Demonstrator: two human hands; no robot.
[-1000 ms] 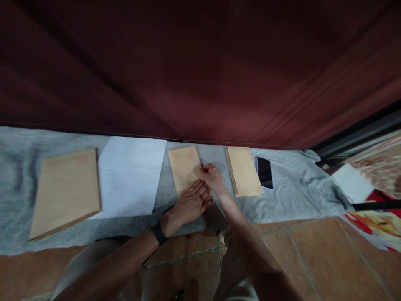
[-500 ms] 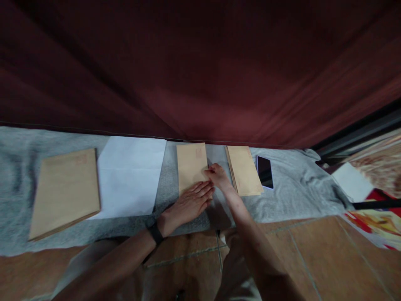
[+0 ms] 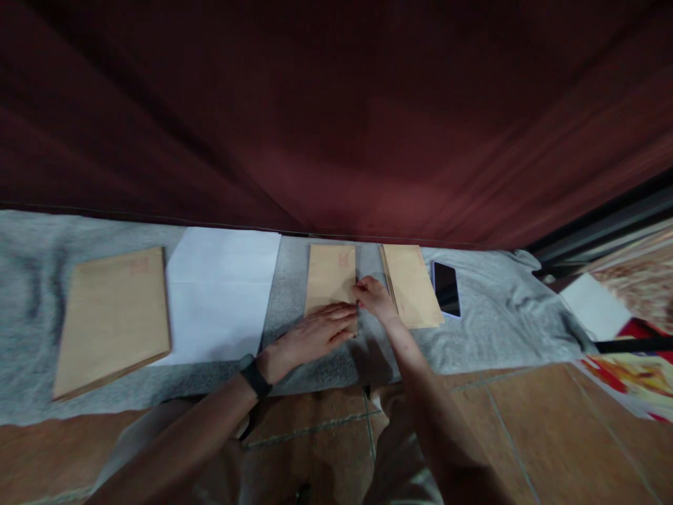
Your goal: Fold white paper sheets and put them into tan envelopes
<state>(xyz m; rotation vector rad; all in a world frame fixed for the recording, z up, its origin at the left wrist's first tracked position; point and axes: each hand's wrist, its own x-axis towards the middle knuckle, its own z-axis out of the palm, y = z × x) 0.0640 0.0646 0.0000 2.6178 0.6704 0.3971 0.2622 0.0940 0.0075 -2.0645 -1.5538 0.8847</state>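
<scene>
A brown paper envelope with small red print lies on the grey cloth in front of me. Across its near part rests my left hand, fingers stretched out flat and pointing right; a dark watch is on that wrist. My right hand pinches the envelope's right edge with curled fingers. To the right lies a small stack of brown envelopes. White paper sheets lie left of the middle envelope, and farther left is a pile of larger brown envelopes. My left hand covers the envelope's near end.
A phone lies right of the small stack. The grey cloth covers the long surface, with a dark red curtain hanging behind it. At the far right are a dark frame bar and printed packaging. Tiled floor lies below.
The middle envelope has shifted slightly right and now lies straighter. My right hand has moved a little right with its edge; my left hand still lies flat on it.
</scene>
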